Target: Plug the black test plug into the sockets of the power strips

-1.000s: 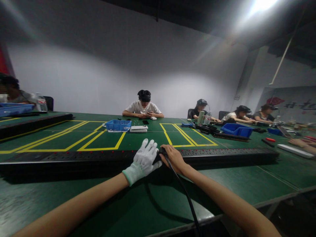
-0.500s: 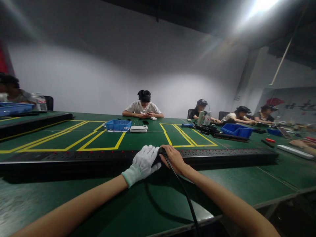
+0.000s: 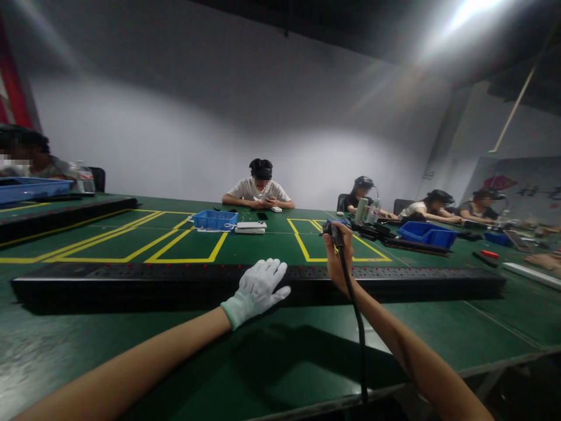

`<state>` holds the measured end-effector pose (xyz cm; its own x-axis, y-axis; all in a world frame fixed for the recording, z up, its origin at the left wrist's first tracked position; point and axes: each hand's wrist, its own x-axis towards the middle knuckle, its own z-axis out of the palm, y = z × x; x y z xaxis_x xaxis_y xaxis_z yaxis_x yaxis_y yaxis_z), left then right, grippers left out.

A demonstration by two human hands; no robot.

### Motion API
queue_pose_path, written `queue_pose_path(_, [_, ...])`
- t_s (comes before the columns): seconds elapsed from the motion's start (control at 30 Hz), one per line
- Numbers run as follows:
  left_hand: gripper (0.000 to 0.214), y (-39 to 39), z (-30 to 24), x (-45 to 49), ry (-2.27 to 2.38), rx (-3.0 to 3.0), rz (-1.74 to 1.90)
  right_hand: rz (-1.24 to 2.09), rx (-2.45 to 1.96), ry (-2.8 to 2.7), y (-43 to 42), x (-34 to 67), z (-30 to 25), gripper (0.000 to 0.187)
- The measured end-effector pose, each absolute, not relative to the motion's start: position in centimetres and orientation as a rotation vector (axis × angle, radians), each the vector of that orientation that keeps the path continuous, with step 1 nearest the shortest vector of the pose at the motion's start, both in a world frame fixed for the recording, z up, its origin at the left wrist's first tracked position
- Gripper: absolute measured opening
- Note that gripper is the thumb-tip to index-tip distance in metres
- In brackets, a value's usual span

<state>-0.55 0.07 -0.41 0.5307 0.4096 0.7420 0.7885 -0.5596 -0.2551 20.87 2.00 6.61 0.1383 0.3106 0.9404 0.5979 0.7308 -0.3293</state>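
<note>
the gloved left grip is lying flat on the power strip, likely steadying it; the right grip is holding the black plug raised above it, cord hanging down.

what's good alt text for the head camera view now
A bare right hand holds up a black plug on a cable; the white-gloved left hand rests on a long black power strip on a green table. Other people sit beyond.

black cable, red-dotted black strip, yellow-lined green table
</note>
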Motion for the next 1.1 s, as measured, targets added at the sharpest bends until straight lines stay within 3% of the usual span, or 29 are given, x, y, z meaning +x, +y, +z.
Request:
queue_pose_path(0.1, [0.049,0.0,-0.1,-0.5,-0.967,-2.196,-0.825,-0.190,-0.750,-1.426,2.0,20.9,6.3,0.032])
queue_pose_path(0.27, [0.046,0.2,0.3,-1.1,-0.962,-2.209,-0.802,-0.012,-0.836,-1.835,2.3,19.1,4.2,0.026])
queue_pose_path(0.6, [0.049,0.2,-0.7,-4.7,-0.995,-2.122,-0.838,-0.170,-0.961,-2.352,2.8,16.5,5.2,0.023])
queue_pose_path(0.83, [0.049,0.4,-1.1,-4.7,-0.998,-2.086,-0.888,-0.222,-1.013,-2.506,3.5,14.6,7.1,0.020])
queue_pose_path(1.1, [0.046,0.3,-1.1,-4.5,-0.986,-2.082,-0.906,-0.313,-0.939,-2.294,1.6,15.1,3.2,0.031])
